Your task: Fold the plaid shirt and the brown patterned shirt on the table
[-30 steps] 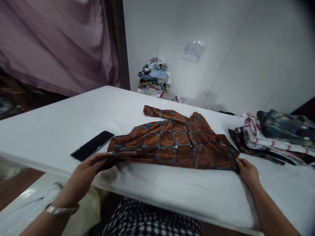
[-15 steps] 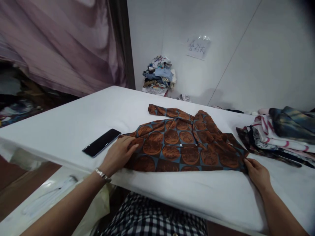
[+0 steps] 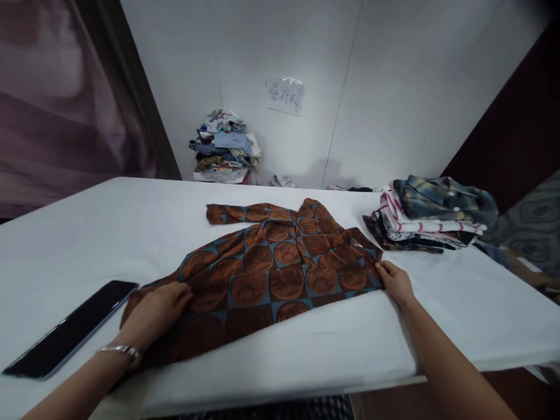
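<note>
A brown shirt (image 3: 286, 283) with blue and rust-coloured round patterns lies spread across the white-covered table. One of its sleeves stretches toward the upper left, and its lower edge runs along the near side. My left hand (image 3: 157, 309), with a metal band on the wrist, is closed on the shirt's left part, its fingertips partly hidden in the cloth. At the opposite end, my right hand (image 3: 395, 281) pinches the shirt's right edge between thumb and fingers. A black phone (image 3: 72, 329) lies left of my left hand, close to the cloth.
A stack of folded clothes (image 3: 431, 219), a dark plaid one on top, sits at the right. Another clothes pile (image 3: 225, 146) stands beyond the table's (image 3: 144, 204) far edge. A paper sign (image 3: 285, 96) hangs on the wall, and a pinkish curtain (image 3: 65, 105) is at left.
The view has swung right and nearer the table. My left hand has drawn the shirt's left part toward me and left, its fingers now curled in. My right hand keeps its pinch.
</note>
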